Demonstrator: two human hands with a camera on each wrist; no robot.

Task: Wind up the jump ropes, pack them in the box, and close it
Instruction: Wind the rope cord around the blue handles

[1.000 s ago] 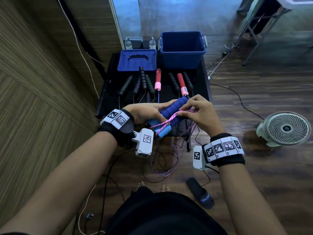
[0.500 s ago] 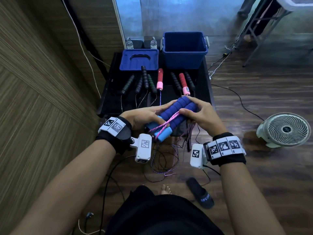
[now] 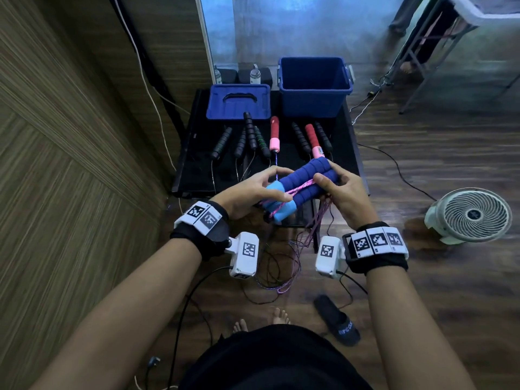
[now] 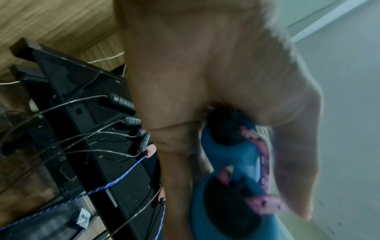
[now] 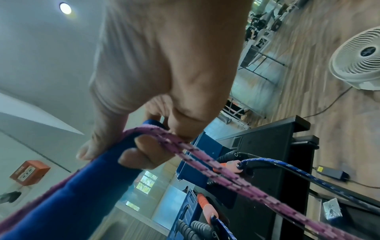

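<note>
Two blue foam jump-rope handles lie side by side in the air above the table's front edge. My left hand grips their light-blue ends. My right hand grips their far ends, thumb pressing the pink rope onto the foam. The pink rope runs lengthwise over the handles and hangs down to a loose pile on the floor. The open blue box and its lid stand at the table's far end.
Several other ropes' handles, black and red-pink, lie in a row on the black table, their cords trailing over its front edge. A white fan and a slipper lie on the floor to the right.
My right hand slid from the middle of the handles to their far ends, laying the pink rope along them. The handles moved slightly away from me.
</note>
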